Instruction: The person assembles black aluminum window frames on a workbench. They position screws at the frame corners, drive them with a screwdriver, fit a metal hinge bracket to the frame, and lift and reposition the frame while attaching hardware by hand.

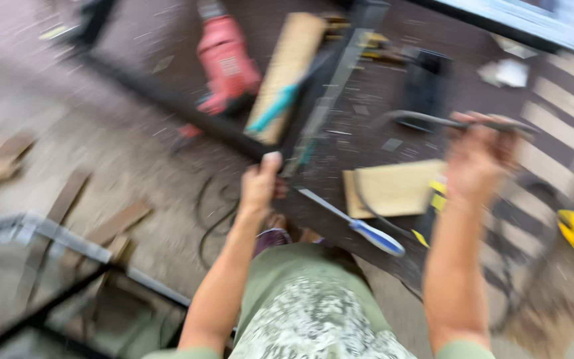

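Metal bar (327, 100), the long dark one running up the middle of the head view, is what the left hand (260, 183) has got hold of at its near end, fingers wrapped round and thumb sticking up, looks like a steadying grip so it doesn't slide about on the dark tabletop (367, 143). Right hand (476, 159) is raised and clenched around a thin curved rod (453, 121), maybe a handle of some tool, too blurry to say what.

Stuff lying around the bar: a red power drill (226, 60) at the far side, a wooden board (286, 73) just beside the bar with a teal-handled tool (280, 106) on top, a blue-handled screwdriver (357, 223) near the front edge and a flat piece of plywood (393, 188) between the hands, all within reach. Wood scraps (111, 226) sit on the concrete floor (101, 153) to the left.
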